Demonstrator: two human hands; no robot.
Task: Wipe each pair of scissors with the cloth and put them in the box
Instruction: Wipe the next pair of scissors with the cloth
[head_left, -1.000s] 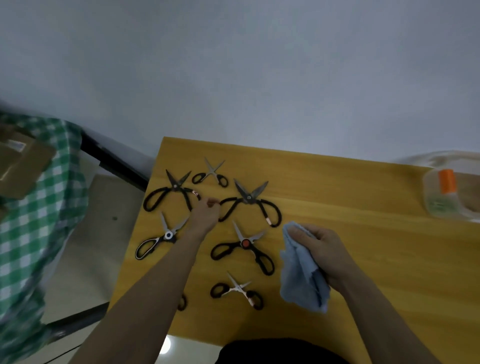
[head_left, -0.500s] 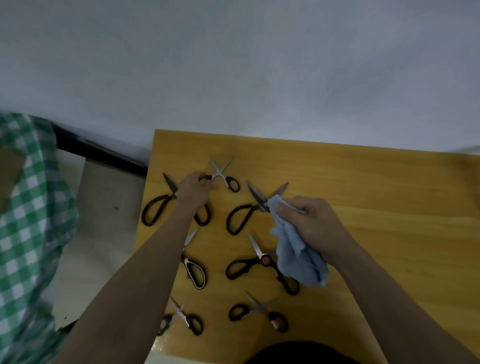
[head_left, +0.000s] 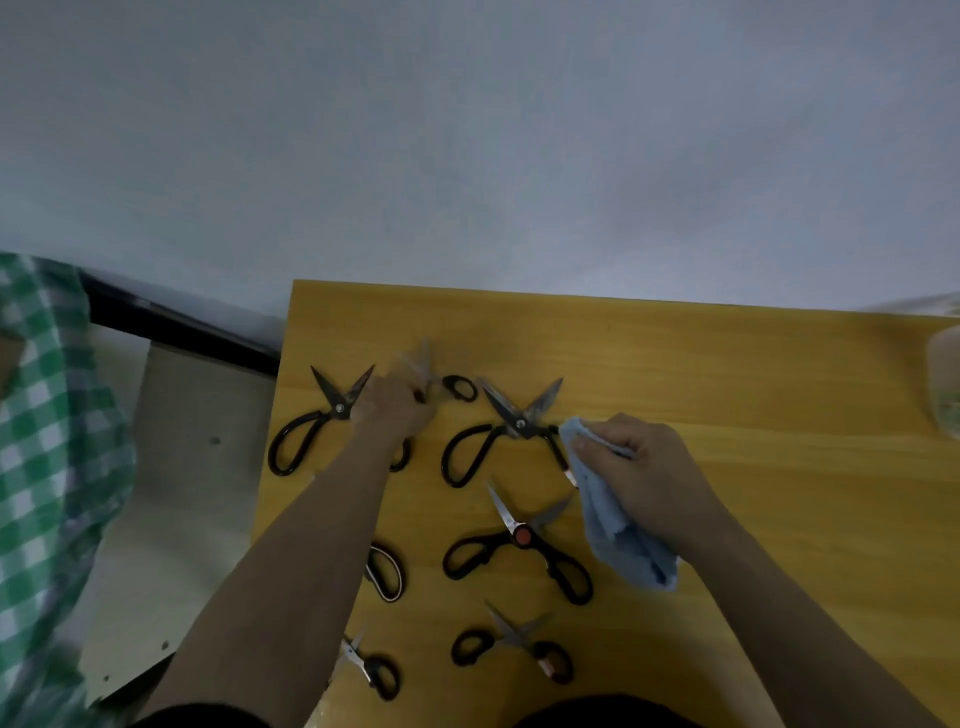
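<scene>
Pretty much at the start, I'd say. Seven pairs of scissors are on the wooden counter (head_left: 727, 364) and none looks boxed – I can't even make out a box for sure, just a blurry pale container (head_left: 945, 384) at the far right edge.

The left hand (head_left: 395, 410) is curled around the small far scissors (head_left: 447, 387), which are motion-blurred, so I'd guess it's picking up the first pair. The right hand (head_left: 639, 478) is clamped on the blue cloth (head_left: 618, 530), bunched up and hanging down toward the near side, just beside the big black-handled scissors (head_left: 498, 436) in the middle.

The other pairs lie spread out, blades open: one far left (head_left: 317, 421), a red-pivot pair (head_left: 519, 545), two small ones at the near edge, one mostly hidden under the left forearm. So no wiping yet as far as I can tell – all seven to go.
</scene>
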